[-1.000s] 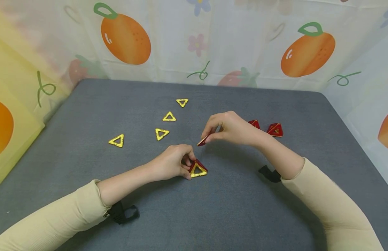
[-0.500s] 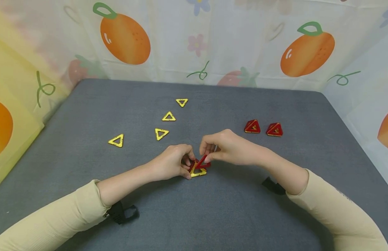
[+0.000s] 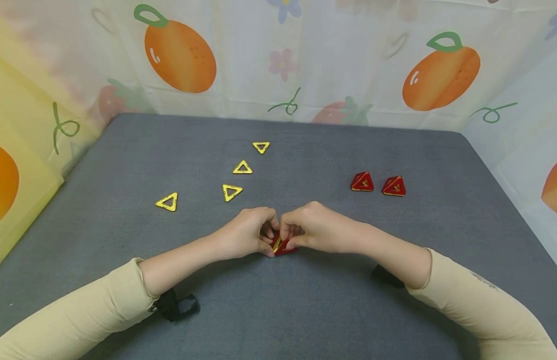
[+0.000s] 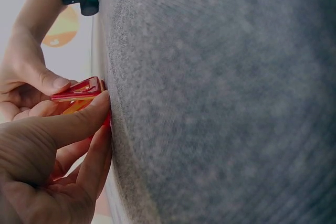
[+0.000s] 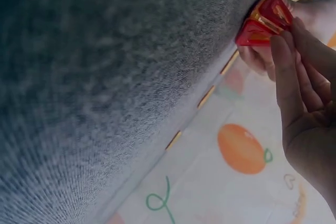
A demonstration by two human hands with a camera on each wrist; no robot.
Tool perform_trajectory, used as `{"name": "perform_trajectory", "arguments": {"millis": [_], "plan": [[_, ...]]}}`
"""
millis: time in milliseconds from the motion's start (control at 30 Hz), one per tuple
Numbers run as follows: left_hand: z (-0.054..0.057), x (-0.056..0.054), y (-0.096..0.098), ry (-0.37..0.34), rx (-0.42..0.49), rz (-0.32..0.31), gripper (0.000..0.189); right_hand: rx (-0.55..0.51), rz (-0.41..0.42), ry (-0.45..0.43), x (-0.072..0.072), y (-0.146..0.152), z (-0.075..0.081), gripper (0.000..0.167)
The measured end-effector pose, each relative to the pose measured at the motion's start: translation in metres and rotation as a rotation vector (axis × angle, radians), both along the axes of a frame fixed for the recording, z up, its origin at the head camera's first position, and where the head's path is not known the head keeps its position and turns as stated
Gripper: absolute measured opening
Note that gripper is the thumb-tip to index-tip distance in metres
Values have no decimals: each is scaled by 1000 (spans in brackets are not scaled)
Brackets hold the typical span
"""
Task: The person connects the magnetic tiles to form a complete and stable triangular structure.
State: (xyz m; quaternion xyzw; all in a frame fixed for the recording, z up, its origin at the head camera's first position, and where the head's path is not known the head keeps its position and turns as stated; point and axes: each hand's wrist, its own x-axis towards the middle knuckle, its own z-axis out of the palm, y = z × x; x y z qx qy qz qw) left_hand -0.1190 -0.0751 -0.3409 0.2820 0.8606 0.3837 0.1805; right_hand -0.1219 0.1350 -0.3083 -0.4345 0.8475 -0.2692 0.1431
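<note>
In the head view my left hand (image 3: pixel 247 234) grips the left side of a small pyramid of red and yellow triangular magnetic tiles (image 3: pixel 277 243), low on the grey table. Against its right side my right hand (image 3: pixel 321 231) pinches a red triangle tile (image 4: pixel 84 88) between thumb and fingers. Its edge meets the yellow tile in the left wrist view. From the right wrist, red faces (image 5: pixel 275 10) of the pyramid show with a yellow strip between them. Fingers of both hands hide part of it.
Several yellow triangle tiles (image 3: pixel 243 167) lie flat and spread out, left of centre and farther back on the grey table (image 3: pixel 278 310). Two red pyramids (image 3: pixel 362 181) stand apart at the right. A patterned curtain (image 3: pixel 332 60) hangs behind the far edge.
My right hand has come down and toward me with the red triangle tile, bringing it onto the pyramid. The left hand has stayed in place. Both red pyramids at the right are now uncovered.
</note>
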Motion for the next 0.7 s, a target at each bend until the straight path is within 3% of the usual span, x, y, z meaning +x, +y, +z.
{"name": "perform_trajectory", "arguments": {"millis": [233, 567, 700], "plan": [[1, 0, 0, 22, -15, -5, 42, -21, -7, 43, 1, -2, -1, 14], [3, 1, -1, 4, -19, -3, 43, -16, -51, 25, 0, -2, -4, 19], [5, 4, -3, 43, -27, 4, 44, 11, -100, 0, -1, 1, -2, 20]]}}
